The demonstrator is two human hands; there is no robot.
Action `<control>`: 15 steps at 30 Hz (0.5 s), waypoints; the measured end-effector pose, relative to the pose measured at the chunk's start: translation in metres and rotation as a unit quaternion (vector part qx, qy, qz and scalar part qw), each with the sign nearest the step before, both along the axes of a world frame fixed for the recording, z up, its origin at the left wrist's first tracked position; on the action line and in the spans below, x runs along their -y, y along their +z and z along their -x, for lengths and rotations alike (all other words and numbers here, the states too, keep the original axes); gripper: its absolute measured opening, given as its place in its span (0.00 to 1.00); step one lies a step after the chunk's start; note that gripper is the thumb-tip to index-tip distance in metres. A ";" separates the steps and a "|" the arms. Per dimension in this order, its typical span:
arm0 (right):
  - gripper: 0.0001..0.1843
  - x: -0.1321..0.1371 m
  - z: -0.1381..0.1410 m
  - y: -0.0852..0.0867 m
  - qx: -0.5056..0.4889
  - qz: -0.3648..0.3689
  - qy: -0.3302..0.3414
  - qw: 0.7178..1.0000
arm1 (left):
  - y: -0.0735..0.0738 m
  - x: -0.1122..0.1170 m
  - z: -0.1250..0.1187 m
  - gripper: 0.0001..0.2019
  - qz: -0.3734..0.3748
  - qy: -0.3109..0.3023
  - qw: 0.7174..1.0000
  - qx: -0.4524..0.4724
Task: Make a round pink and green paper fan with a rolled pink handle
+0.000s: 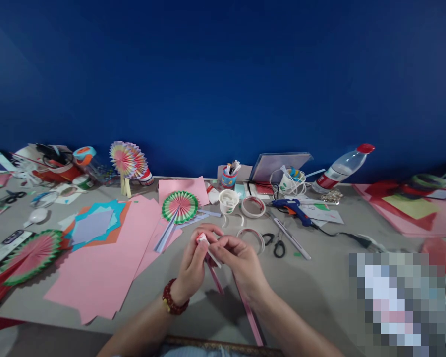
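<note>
Both hands meet above the table near the middle. My left hand (192, 265), with a dark red bead bracelet (175, 297) on its wrist, closes round a small red-and-white piece (201, 239) whose kind I cannot make out. A short white strip (214, 259) slants down between the hands. The fingertips of my right hand (243, 260) pinch together beside it; what they hold is hidden. Below the fingers hangs a narrow pink paper strip (216, 278). Another long pink strip (250, 317) runs under my right wrist toward the front edge.
Pink paper sheets (96, 277) and a round pleated fan (180, 207) are at left. Beyond my hands stand a white cup (229, 201) and tape rolls (253, 207). Scissors (278, 248), a knife (292, 240), a blue glue gun (295, 208) and a bottle (340, 171) lie rightward.
</note>
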State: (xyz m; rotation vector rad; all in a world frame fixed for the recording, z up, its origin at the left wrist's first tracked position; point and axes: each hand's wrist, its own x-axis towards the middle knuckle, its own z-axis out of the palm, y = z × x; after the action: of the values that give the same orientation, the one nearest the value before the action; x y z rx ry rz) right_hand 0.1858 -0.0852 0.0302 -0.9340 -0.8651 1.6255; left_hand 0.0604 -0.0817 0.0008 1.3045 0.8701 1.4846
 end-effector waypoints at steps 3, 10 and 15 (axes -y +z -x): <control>0.17 -0.001 -0.001 0.000 0.020 -0.012 0.007 1.000 | 0.000 -0.003 -0.001 0.16 -0.007 0.037 0.999 -0.003; 0.18 0.006 -0.004 0.000 0.012 -0.018 0.061 0.998 | 0.007 -0.003 -0.003 0.17 0.052 0.117 0.992 -0.008; 0.18 0.011 -0.016 -0.009 0.043 -0.004 0.040 0.998 | 0.017 -0.012 0.006 0.16 0.082 0.067 0.984 0.142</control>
State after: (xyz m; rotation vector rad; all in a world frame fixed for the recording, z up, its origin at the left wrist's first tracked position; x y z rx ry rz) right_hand 0.2022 -0.0966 0.0213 -0.9813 -0.9784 1.6572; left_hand 0.0549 -0.0702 0.0173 0.9008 0.8833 1.6191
